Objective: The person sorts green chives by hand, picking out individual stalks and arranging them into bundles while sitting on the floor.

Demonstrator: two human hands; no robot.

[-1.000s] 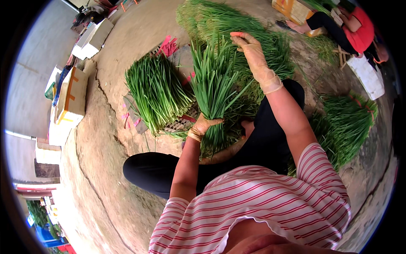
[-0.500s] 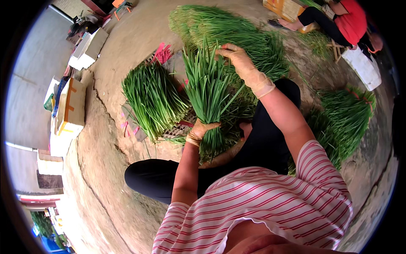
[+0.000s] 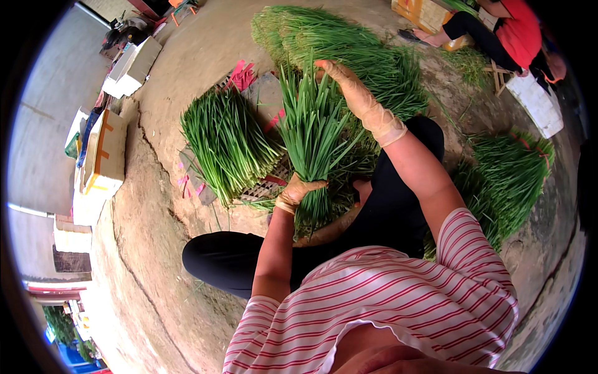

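My left hand [image 3: 300, 189], in a thin tan glove, is wrapped round the lower part of a bunch of green garlic chives [image 3: 310, 134]. The bunch stands fairly upright above my legs, its leaves fanning out at the top. Gloved as well, my right hand [image 3: 349, 87] is stretched out along the right side of the leaf tips; its fingers are extended and grip nothing I can see. To the left, a thick stack of chives [image 3: 227, 146] lies on a crate [image 3: 271, 190], leaves pointing away. Loose cut stalks lie beneath the held bunch, partly hidden by it.
A large heap of chives [image 3: 336, 40] spreads across the floor ahead. Another pile [image 3: 514, 181], with a red tie, lies at right. Pink strips [image 3: 242, 76] lie beyond the stack. White foam boxes [image 3: 132, 67] line the left wall. A person in red [image 3: 520, 34] sits at far right.
My right hand has straightened its fingers and shifted slightly away from me along the leaf tips. The left hand keeps its hold, with the bunch moved slightly to the right.
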